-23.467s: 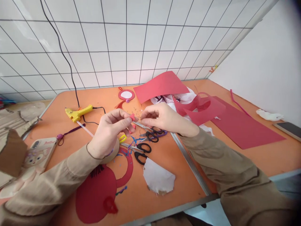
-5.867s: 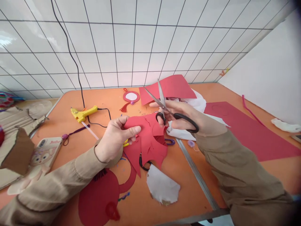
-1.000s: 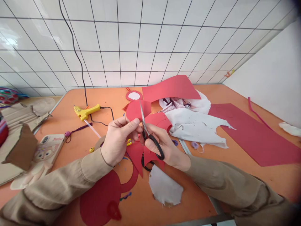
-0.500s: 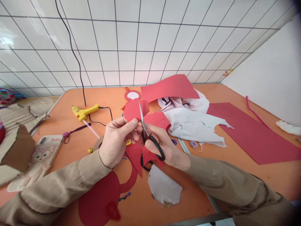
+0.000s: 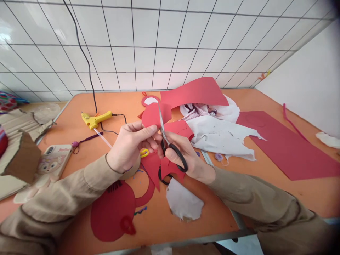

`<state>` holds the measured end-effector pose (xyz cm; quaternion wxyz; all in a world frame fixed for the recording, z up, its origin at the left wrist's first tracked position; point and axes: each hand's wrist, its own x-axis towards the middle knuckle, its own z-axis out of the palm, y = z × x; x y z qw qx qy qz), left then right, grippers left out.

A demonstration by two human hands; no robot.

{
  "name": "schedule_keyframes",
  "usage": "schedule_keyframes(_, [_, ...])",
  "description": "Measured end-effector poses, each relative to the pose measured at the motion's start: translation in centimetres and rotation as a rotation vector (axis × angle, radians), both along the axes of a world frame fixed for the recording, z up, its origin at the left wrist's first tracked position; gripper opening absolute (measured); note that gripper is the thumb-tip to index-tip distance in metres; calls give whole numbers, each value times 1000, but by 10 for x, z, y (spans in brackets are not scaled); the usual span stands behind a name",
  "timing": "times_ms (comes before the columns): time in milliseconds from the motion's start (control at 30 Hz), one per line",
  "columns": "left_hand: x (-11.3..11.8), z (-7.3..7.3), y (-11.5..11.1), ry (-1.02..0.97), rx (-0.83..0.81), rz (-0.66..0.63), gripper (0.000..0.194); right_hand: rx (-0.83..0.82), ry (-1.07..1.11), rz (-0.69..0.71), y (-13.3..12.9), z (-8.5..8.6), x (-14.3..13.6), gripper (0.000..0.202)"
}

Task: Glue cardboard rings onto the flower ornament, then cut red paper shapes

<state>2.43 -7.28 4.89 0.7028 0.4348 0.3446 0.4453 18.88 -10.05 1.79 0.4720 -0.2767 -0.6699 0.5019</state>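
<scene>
My left hand pinches a small piece of red paper with a rounded left edge, held above the table. In my right hand are black-handled scissors, fingers closed round the loops. Their blades point away from me and lie across the red paper, close to my left thumb. Below both hands are red paper scraps, partly over another black-handled tool. A large red paper disc lies near my left forearm.
On the orange table, a yellow glue gun with a cord lies at left, near a phone and cardboard. White cloth and red sheets lie right. A tiled wall stands behind.
The view has tilted slightly, so the table's front edge shows more. Both hands keep their grips, and the scissors still cross the red paper, their blades looking closer together.
</scene>
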Motion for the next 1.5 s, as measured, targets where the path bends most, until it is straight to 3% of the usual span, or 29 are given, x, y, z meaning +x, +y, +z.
schedule_keyframes(133, [-6,4,7,70,28,-48,14,-6,-48,5,0,2,1,38])
schedule_keyframes(500, [-5,3,5,63,47,5,17,-33,-84,23,-1,-1,3,36])
schedule_keyframes(1067, [-1,5,0,68,35,14,17,-40,9,-2,-1,0,-1,42])
schedule_keyframes(1500, [3,3,-2,95,40,103,19,-43,53,45,-2,-2,-5,34])
